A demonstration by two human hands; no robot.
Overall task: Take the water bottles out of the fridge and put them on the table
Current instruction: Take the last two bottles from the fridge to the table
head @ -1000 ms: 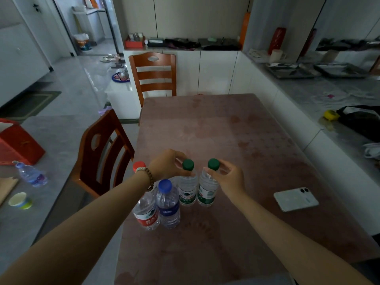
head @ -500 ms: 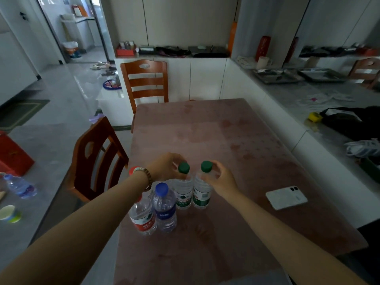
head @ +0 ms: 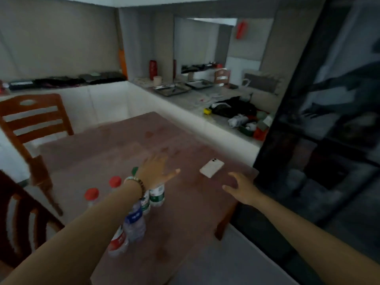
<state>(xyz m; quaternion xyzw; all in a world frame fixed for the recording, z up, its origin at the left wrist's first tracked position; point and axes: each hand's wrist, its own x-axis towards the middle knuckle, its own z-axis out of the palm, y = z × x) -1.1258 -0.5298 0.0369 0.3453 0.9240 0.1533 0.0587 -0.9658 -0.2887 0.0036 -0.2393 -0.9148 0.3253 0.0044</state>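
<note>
Several water bottles stand grouped near the left edge of the reddish table (head: pixel 185 219). A green-labelled bottle (head: pixel 157 195) stands beside a second one whose green cap (head: pixel 134 171) shows behind my wrist. A blue-labelled bottle (head: pixel 134 221) and a red-labelled bottle (head: pixel 118 242) stand nearer to me, and two red caps (head: pixel 92 193) (head: pixel 115 181) show to the left. My left hand (head: pixel 156 168) hovers above the bottles with fingers spread, holding nothing. My right hand (head: pixel 239 185) is open over the table's right side, also empty.
A white phone (head: pixel 211 167) lies on the table ahead of my right hand. Wooden chairs (head: pixel 30 120) stand at the table's far end and left side. A cluttered grey counter (head: pixel 197 99) runs along the far right. A dark glossy door panel (head: pixel 320 140) fills the right.
Both hands have let go of the two green-capped bottles and lifted away open. The view has swung to the right, bringing the dark panel into sight.
</note>
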